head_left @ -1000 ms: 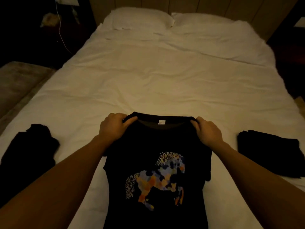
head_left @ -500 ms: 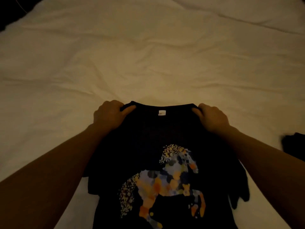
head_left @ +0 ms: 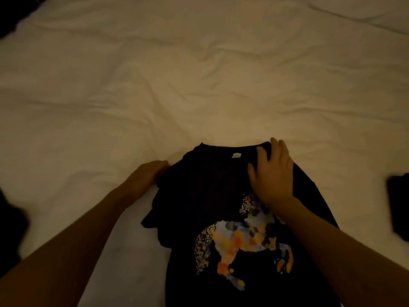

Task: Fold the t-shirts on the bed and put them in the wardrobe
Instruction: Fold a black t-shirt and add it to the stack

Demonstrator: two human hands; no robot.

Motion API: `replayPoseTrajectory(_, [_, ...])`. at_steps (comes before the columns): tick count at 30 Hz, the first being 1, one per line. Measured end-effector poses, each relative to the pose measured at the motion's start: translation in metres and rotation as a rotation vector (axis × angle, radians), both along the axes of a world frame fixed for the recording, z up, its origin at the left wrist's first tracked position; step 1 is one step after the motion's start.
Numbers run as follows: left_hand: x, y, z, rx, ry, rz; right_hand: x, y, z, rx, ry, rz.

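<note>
A black t-shirt (head_left: 210, 185) with a colourful horse print lies face up on the white bed sheet (head_left: 199, 85), collar pointing away from me. My left hand (head_left: 148, 176) is at the shirt's left shoulder edge, its fingertips curled into the fabric there. My right hand (head_left: 273, 173) lies flat on the shirt near the right side of the collar, fingers straight and spread, pressing the cloth down. The shirt's left sleeve is bunched and folded inward. The lower hem is out of view.
A dark folded garment (head_left: 399, 207) lies at the right edge of the bed. Another dark garment (head_left: 11, 231) sits at the left edge. The sheet beyond the shirt is rumpled.
My right hand let go of the right shoulder and now lies flat on the shirt. My left hand slid outward and down along the left shoulder. The camera leaned further down.
</note>
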State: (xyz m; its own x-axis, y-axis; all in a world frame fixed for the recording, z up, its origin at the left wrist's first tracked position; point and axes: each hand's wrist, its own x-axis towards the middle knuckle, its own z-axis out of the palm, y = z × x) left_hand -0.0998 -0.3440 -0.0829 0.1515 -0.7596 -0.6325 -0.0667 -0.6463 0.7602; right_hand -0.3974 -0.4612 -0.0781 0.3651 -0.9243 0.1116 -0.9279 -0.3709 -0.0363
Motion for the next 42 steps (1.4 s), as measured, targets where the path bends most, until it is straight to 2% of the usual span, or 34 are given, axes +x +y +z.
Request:
replayPoseTrajectory(2, [0.0, 0.017, -0.007, -0.031, -0.17, 0.113, 0.021, 0.031, 0.01, 0.103, -0.06, 0.041])
replayPoseTrajectory(3, [-0.002, 0.026, -0.009, -0.01, -0.206, 0.14, 0.034, 0.05, 0.018, 0.234, -0.118, 0.035])
replayPoseTrajectory(7, [-0.017, 0.055, -0.006, 0.07, -0.211, 0.16, 0.079, 0.137, 0.041, 0.728, -0.456, -0.064])
replayPoseTrajectory(11, [-0.028, 0.057, -0.001, 0.108, -0.064, 0.172, 0.106, 0.188, 0.025, 1.042, -0.597, -0.234])
replayPoseTrajectory(16, [-0.044, 0.052, 0.004, 0.093, 0.163, 0.271, 0.115, 0.202, 0.019, 1.174, -0.741, -0.433])
replayPoseTrajectory(19, [-0.047, 0.063, 0.005, 0.136, 0.262, 0.28, 0.115, 0.207, 0.028, 1.371, -0.878, -0.552])
replayPoseTrajectory(24, [-0.037, 0.081, 0.024, 0.06, 0.239, 0.328, 0.113, 0.217, 0.032, 1.471, -1.078, -0.74])
replayPoseTrajectory(27, [-0.027, 0.085, 0.037, 0.059, 0.094, 0.227, 0.117, 0.224, 0.032, 1.495, -1.193, -0.847])
replayPoseTrajectory(29, [-0.019, 0.083, 0.038, 0.105, -0.029, 0.131, 0.121, 0.227, 0.025, 1.48, -1.234, -0.92])
replayPoseTrajectory(34, [0.002, 0.078, 0.052, 0.318, -0.143, -0.094, 0.133, 0.232, 0.011, 1.359, -1.381, -1.165])
replayPoseTrajectory(38, [0.028, 0.068, 0.061, 0.347, -0.092, -0.149, 0.154, 0.236, 0.009, 1.313, -1.541, -1.233])
replayPoseTrajectory(42, [0.051, 0.058, 0.061, 0.426, 0.17, -0.047, 0.185, 0.24, 0.012, 1.268, -1.763, -1.29])
